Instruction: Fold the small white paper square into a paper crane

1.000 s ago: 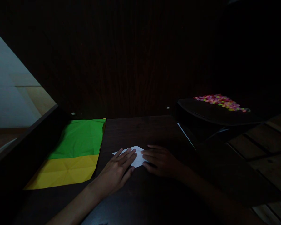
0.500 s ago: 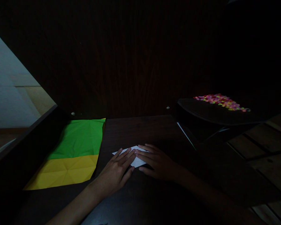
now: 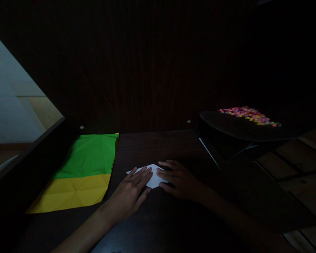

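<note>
Both the left hand (image 3: 130, 191) and the right hand (image 3: 180, 179) are lying flat with open fingers, pressing a white folded paper (image 3: 154, 175) on the dark desk (image 3: 158, 147), beside a green and yellow sheet (image 3: 81, 172).

Two bare forearms, no sleeves, bare hands (image 3: 131, 191), dim light

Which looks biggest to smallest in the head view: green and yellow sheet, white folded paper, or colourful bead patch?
1. green and yellow sheet, clearly largest.
2. colourful bead patch.
3. white folded paper, partly covered by both hands, so its rank against the beads is unsure.
</note>
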Tool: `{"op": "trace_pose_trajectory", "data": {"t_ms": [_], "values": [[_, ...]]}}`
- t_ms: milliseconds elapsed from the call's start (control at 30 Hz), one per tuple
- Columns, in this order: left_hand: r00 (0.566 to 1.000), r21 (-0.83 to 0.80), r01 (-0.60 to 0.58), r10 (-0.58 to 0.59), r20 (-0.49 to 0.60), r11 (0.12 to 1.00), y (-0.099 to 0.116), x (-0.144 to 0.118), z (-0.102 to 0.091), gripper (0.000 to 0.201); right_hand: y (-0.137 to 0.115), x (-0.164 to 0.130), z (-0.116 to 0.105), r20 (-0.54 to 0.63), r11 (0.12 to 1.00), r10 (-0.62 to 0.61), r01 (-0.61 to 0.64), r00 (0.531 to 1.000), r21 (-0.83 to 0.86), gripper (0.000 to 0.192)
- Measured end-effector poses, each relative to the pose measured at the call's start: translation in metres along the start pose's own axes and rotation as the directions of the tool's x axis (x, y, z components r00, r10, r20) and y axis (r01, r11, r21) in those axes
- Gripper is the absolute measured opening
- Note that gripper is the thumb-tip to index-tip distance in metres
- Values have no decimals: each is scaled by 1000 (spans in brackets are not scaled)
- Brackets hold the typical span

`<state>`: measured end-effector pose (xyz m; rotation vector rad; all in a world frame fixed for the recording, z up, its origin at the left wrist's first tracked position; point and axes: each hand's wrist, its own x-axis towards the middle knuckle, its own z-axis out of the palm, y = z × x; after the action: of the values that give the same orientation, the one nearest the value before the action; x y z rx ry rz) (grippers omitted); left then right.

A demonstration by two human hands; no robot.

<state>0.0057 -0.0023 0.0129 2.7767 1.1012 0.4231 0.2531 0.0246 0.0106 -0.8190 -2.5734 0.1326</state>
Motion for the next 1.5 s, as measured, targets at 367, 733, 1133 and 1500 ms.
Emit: {"op": "trace_pose_trajectory", "data": {"t_ms": [367,733,1133,1500], "values": [[1000,28,11,-11,-2,1000,0,0,0,51,8,-4,-10,7,995,-90,90,996,-51,20],[999,73,53,-53,8,996,-5,-1,-2,51,10,-4,-9,33,992,-92,95,995,-88,22],[995,126,85,-76,-69,988,-8,-3,-1,46,12,-8,-5,-27,990,-87,83,996,-114,24],[990,171,72,-50,-131,983,-6,-3,-3,46,10,-7,-3,-46,979,-40,30,998,-203,44]]}}
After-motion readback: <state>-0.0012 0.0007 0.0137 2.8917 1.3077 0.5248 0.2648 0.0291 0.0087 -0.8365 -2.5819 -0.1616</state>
